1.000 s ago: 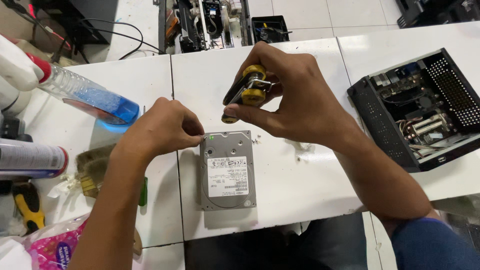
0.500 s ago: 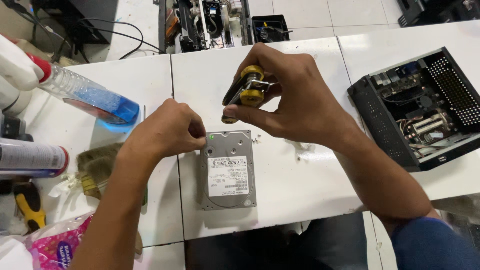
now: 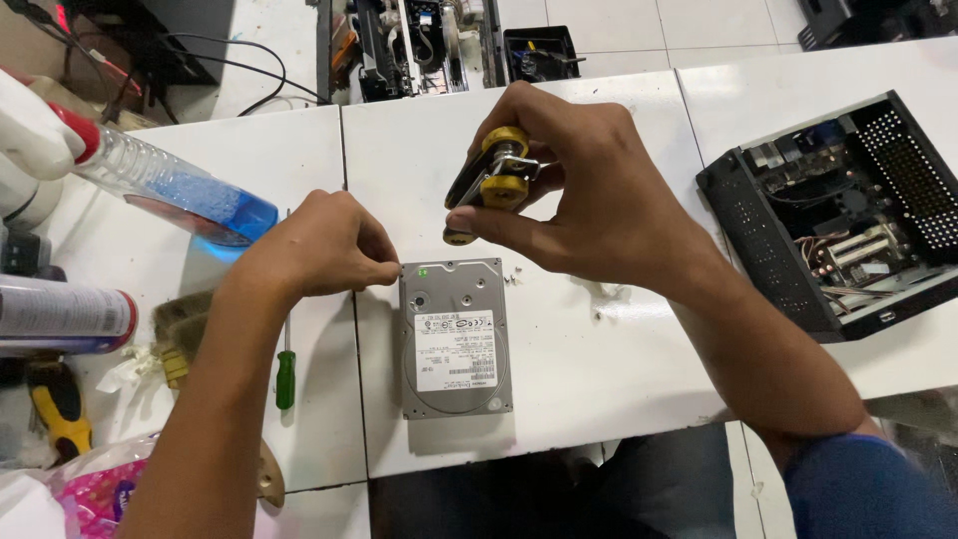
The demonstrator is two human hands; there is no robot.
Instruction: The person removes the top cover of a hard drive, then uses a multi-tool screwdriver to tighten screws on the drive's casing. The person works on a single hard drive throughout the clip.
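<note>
A grey hard drive (image 3: 454, 339) with a white label lies flat on the white table (image 3: 619, 379) in front of me. My left hand (image 3: 314, 245) rests at its top left corner, fingertips pinched on what looks like a tiny screw (image 3: 399, 268). My right hand (image 3: 589, 190) hovers just above the drive's far edge and grips a small yellow and black tool (image 3: 494, 180), whose tip points down toward the drive's top edge. A few loose screws (image 3: 514, 271) lie beside the drive's top right corner.
An open black computer case (image 3: 838, 210) sits at the right. A green-handled screwdriver (image 3: 285, 377) lies left of the drive. Further left are a blue-liquid spray bottle (image 3: 170, 185), a spray can (image 3: 65, 314), a brush (image 3: 180, 329) and a yellow-handled tool (image 3: 60, 404).
My left forearm has shifted slightly left, uncovering the green-handled screwdriver. Both hands otherwise stay in place at the drive's top edge.
</note>
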